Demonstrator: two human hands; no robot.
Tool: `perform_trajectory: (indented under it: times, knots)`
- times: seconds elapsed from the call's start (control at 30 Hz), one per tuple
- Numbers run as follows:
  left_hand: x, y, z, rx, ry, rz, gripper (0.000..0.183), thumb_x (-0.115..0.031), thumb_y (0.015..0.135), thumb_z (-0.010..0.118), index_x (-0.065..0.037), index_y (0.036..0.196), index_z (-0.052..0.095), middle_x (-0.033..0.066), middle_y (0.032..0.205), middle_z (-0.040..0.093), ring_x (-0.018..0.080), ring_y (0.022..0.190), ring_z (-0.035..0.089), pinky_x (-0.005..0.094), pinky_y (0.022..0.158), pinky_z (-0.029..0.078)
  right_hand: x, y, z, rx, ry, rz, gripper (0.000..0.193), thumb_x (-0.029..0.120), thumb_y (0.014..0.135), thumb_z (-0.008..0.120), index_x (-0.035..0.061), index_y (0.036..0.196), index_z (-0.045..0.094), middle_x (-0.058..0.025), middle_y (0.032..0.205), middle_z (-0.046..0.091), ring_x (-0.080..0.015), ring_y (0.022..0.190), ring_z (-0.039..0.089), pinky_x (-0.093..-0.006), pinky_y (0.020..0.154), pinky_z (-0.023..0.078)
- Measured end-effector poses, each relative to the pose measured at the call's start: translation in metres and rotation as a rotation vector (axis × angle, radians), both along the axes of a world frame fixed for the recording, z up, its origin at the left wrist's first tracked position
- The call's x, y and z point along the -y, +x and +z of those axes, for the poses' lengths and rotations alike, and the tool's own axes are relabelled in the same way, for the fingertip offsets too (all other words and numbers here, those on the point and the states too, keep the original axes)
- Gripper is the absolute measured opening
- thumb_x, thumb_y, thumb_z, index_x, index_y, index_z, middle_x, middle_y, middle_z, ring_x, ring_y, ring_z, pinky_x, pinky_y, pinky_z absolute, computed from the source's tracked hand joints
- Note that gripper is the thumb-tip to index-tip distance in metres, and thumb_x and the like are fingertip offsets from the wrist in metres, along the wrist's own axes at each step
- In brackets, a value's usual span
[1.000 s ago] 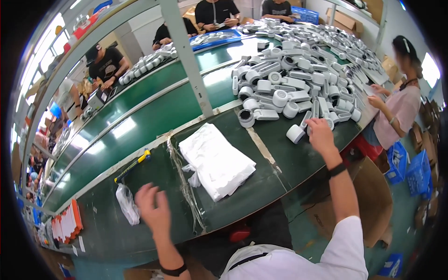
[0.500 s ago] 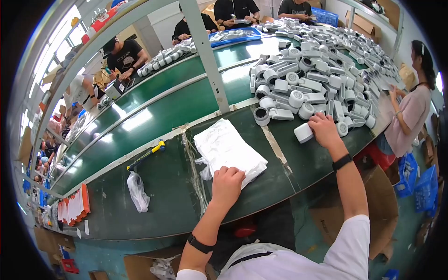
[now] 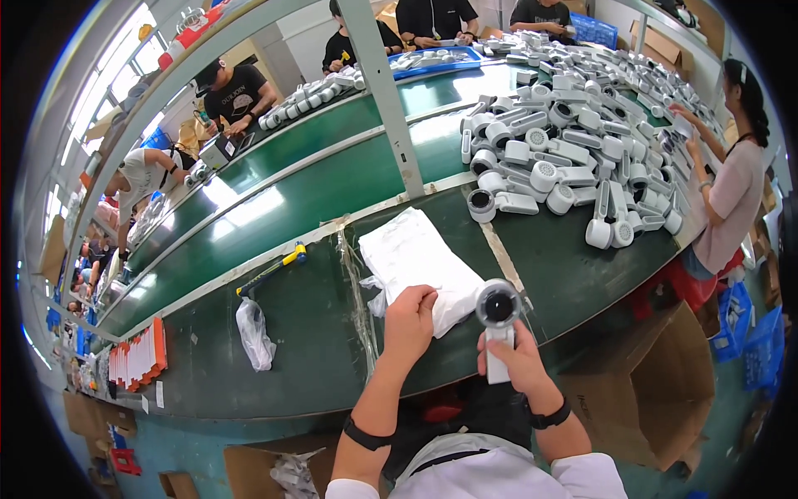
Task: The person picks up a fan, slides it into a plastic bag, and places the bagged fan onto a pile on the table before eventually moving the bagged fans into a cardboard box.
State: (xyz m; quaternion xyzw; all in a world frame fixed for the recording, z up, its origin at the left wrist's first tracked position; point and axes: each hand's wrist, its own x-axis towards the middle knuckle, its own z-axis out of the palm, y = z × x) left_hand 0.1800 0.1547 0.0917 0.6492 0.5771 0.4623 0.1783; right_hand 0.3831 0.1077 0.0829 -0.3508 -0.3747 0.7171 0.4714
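My right hand is wrapped around the handle of a white handheld device with a round grey-rimmed head and a dark centre. The device is upright, its head just over the near right corner of a stack of thin white bags. My left hand is closed in a pinch at the near left edge of that stack, seemingly on the top bag; the fingertips are partly hidden. A large heap of similar devices covers the right part of the green table.
Left of the bags lie a yellow-and-black hand tool and a clear plastic bundle. Orange-and-white card pieces stand farther left. A metal post rises behind the bags. An open carton stands below right. Co-workers sit around.
My right hand has come from the heap toward my body, bringing one device with its round head up. My left hand has changed from lying on the bags to a pinch at their edge.
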Motion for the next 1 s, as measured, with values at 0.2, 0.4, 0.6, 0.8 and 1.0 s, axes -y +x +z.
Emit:
perform_trajectory:
  times: [0.2,0.4,0.6,0.8,1.0]
  knots:
    - [0.004,-0.006,0.002,0.241,-0.181,-0.079,0.015,-0.012,0.09,0.066,0.001,0.097,0.068,0.0068,0.079,0.067,0.0125,0.067,0.06,0.0262,0.064,0.048,0.0,0.0,0.015,0.208,-0.147,0.41,0.033,0.013,0.085,0.07,0.0025,0.112,0.053,-0.0055,0.082,0.064,-0.0132,0.064,0.063,-0.0267,0.058,0.051]
    - [0.016,0.005,0.003,0.527,-0.394,-0.159,0.015,-0.012,0.091,0.066,0.002,0.098,0.067,0.0006,0.075,0.064,0.0066,0.067,0.056,0.0218,0.062,0.046,-0.008,-0.029,-0.015,0.198,0.069,-0.377,0.036,0.001,0.072,0.077,0.0018,0.102,0.058,-0.0045,0.083,0.064,-0.0126,0.066,0.061,-0.0266,0.061,0.051]
    - [0.03,0.025,0.002,0.637,-0.331,-0.224,0.016,-0.013,0.093,0.065,0.002,0.098,0.066,0.0009,0.078,0.064,0.0067,0.069,0.056,0.0221,0.065,0.048,-0.023,-0.046,-0.016,0.192,0.076,-0.482,0.029,0.0,0.075,0.073,0.0005,0.1,0.058,-0.0051,0.086,0.063,-0.0122,0.068,0.061,-0.0268,0.062,0.051]
    - [0.03,0.022,-0.006,0.639,-0.342,-0.213,0.015,-0.014,0.094,0.064,0.001,0.097,0.064,0.0009,0.079,0.063,0.0079,0.07,0.057,0.023,0.067,0.048,-0.026,-0.046,-0.008,0.157,-0.001,-0.553,0.024,-0.002,0.078,0.066,-0.0005,0.1,0.057,-0.0064,0.082,0.062,-0.0136,0.064,0.062,-0.0272,0.059,0.05]
    - [0.03,0.02,-0.006,0.748,-0.358,-0.175,0.016,-0.014,0.096,0.062,0.001,0.099,0.063,0.0004,0.081,0.061,0.0073,0.071,0.055,0.022,0.066,0.047,-0.015,-0.028,-0.019,-0.023,-0.032,-0.559,0.04,-0.002,0.077,0.071,0.0004,0.111,0.051,-0.0079,0.086,0.062,-0.0149,0.063,0.061,-0.0282,0.058,0.05]
